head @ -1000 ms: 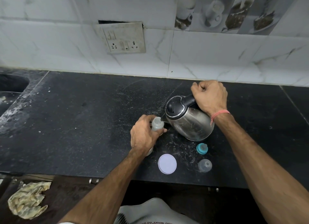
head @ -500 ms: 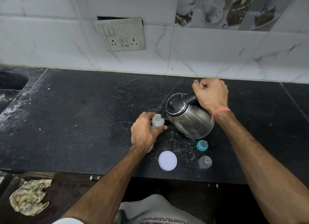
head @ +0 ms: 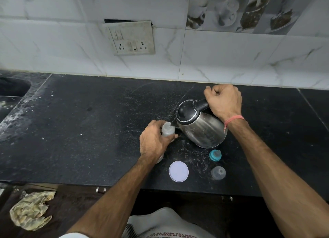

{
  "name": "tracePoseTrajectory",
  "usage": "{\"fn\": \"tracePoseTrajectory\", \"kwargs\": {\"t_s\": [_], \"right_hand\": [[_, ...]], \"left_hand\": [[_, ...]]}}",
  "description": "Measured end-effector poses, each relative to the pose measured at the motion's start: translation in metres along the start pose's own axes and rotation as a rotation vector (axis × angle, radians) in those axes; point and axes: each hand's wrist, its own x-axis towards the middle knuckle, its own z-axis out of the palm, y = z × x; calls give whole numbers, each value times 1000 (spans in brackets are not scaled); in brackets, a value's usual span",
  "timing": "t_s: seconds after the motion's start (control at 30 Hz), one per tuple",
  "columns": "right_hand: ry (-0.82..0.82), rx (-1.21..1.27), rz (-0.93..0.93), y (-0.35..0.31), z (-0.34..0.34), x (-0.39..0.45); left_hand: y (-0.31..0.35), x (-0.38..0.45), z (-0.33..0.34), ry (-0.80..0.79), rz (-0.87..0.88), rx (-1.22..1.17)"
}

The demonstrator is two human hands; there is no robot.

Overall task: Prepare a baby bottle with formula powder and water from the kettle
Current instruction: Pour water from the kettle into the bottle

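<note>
A small translucent baby bottle [head: 168,129] stands open-topped on the black counter [head: 89,124], and my left hand [head: 154,141] grips its body. My right hand [head: 223,101] grips the black handle of a steel kettle [head: 201,125]. The kettle is tilted left with its spout right over the bottle's mouth. A teal bottle collar with teat [head: 215,155] and a clear dome cap [head: 218,173] lie on the counter to the right, below the kettle. A white round lid [head: 178,171] lies flat near the front edge. Part of a white container shows under my left wrist.
A sink [head: 10,93] is cut into the counter at far left. A wall socket plate [head: 131,38] sits on the tiled backsplash. A crumpled yellowish cloth [head: 31,211] lies on the floor at lower left. Bare counter stretches left of the bottle.
The kettle stays tilted at the bottle's mouth with both hands holding on. The view has shifted slightly; the hands' positions are almost unchanged.
</note>
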Motion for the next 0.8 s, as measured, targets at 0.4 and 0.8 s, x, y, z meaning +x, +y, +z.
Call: {"fn": "tracePoseTrajectory", "kwargs": {"t_s": [0.4, 0.8], "right_hand": [[66, 178, 133, 16, 9, 2], [207, 498, 447, 60, 43, 5]], "left_hand": [[-3, 1, 2, -9, -12, -11], [0, 1, 1, -22, -5, 11]]}}
